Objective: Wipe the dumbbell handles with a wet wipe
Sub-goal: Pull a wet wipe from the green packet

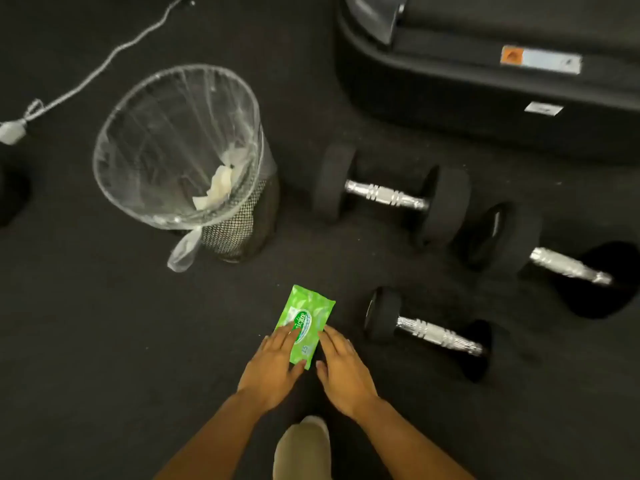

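nearest the camera, a pale knee or trouser leg (302,448) pokes up btwn the forearms. just past it, both hands are down on the green wipes pack (306,323), which lies flat on the dark floor (104,341). left hand (273,365) lies over the pack's near-left part, fingers straight and a bit spread, thumb at the near edge. right hand (341,367) sits at the pack's right edge, fingers straight and close together, touching it or just beside it (can't tell which). neither hand is curled round anything, and no wipe is out yet.

risk 1: the pack looks soft and light, so peeling the label flap w/ one hand could lift or slide the whole thing unless the other pins it. risk 2: wipes tend to come out in a clump, wasting some.

right of the pack, the nearest dumbbell (427,332), shiny ribbed handle, black ends. further right another dumbbell (554,261), and beyond, a third dumbbell (391,195). risk 3: round ends, so rubbing a handle w/o steadying the weight could roll it, maybe into its neighbour, since the two far ones sit close.

left and further off, a mesh bin (180,150) w/ a clear liner, crumpled white stuff inside. it's near enough for dropping used wipes, though the loose liner could catch a toss. beyond: a grey cord (104,64) top left, a big black machine base (485,98) top right.
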`<state>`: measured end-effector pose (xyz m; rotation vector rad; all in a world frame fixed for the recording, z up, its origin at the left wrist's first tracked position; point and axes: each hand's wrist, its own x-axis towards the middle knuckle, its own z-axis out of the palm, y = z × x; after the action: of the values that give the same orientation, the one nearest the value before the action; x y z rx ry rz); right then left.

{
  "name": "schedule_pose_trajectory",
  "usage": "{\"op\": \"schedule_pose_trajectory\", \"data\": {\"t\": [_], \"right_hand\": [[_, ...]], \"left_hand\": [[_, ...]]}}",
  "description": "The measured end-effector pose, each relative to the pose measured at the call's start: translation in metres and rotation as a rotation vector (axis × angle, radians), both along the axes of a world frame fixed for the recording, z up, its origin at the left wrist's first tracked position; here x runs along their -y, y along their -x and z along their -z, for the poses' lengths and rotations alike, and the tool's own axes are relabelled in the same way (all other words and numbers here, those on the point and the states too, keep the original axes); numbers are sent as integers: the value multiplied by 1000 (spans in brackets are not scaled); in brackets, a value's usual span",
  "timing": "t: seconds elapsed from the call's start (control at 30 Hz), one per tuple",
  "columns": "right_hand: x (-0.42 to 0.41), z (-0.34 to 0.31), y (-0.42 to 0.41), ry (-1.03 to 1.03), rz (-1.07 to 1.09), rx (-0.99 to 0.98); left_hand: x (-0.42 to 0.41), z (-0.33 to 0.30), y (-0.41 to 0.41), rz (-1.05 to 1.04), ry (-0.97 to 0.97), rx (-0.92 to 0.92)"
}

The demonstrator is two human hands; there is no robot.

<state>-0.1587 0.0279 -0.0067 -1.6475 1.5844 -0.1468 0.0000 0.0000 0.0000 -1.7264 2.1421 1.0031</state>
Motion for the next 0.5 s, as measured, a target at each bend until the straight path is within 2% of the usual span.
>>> {"op": "schedule_pose_trajectory", "data": {"t": [0.13,0.23,0.4,0.5], "right_hand": [[10,50,-16,173,-25,-47],[9,76,-21,178,-9,-100],[5,95,-24,236,24,-201],[4,95,-24,269,21,-206]], "left_hand": [[20,48,1,154,266,-107],[33,64,3,161,366,-95],[54,73,1,49,352,-118],[48,77,-13,14,354,-224]]}}
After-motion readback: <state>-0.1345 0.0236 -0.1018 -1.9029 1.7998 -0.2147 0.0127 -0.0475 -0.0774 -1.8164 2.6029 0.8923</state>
